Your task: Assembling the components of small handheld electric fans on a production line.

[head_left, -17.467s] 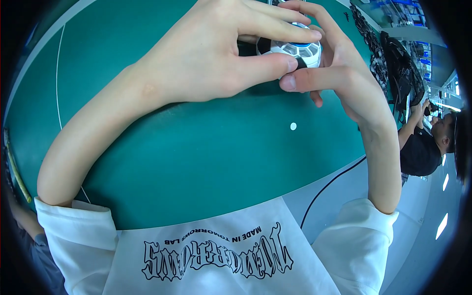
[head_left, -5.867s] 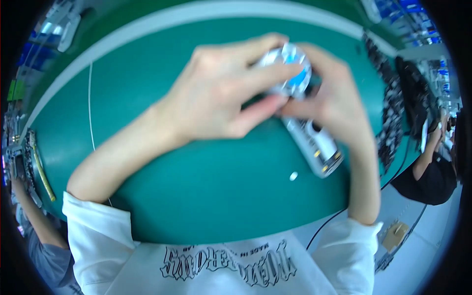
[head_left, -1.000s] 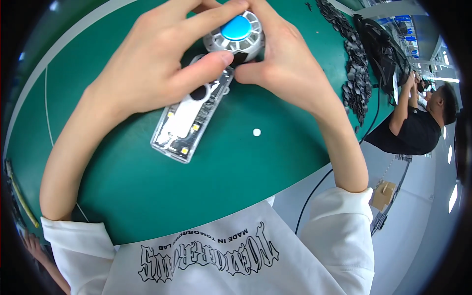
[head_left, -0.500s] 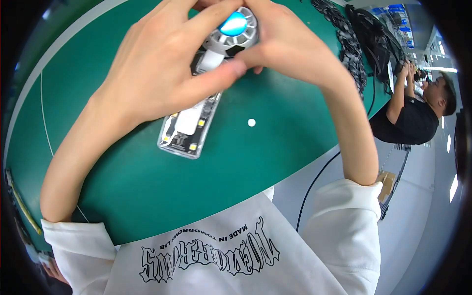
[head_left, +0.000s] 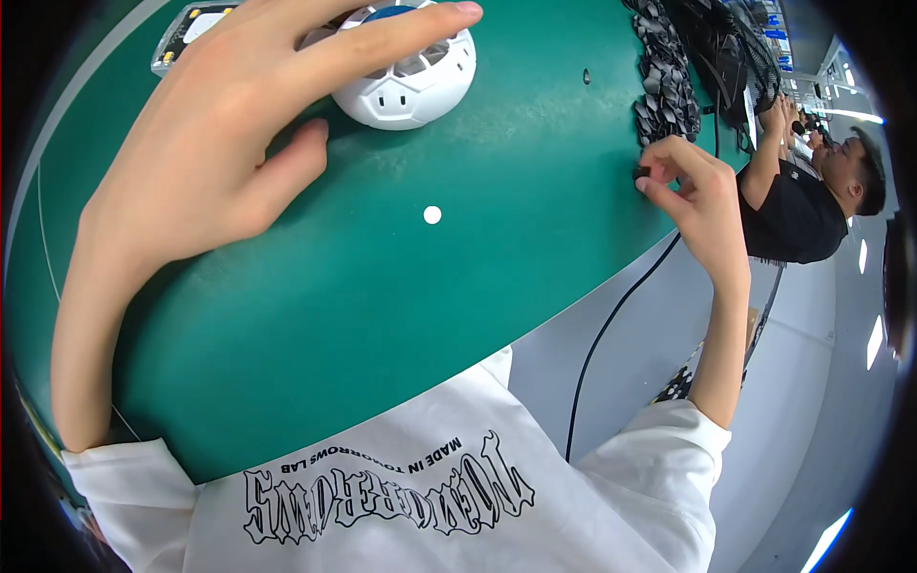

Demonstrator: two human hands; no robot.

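Observation:
At the far left, my left hand reaches over a white ball-shaped shell with slots and an open ribbed top. Its index finger stretches across the top of the shell and the thumb stands apart below it; whether the fingers touch the shell, I cannot tell. A blue round part shows inside the shell's top, partly covered by that finger. My right hand is closed at the right edge of the table, pinching a small black piece between thumb and fingertips. Just beyond it lies a long heap of black pieces.
On the green table lie a small white disc and a tiny dark piece. A clear-cased circuit board sits behind my left hand. A black cable hangs past the edge. A person in black works at right.
My right hand has left the ribbed round part and moved right to the black heap. My left hand shifted left, its fingers now over the white shell. The circuit board now shows farther up and left.

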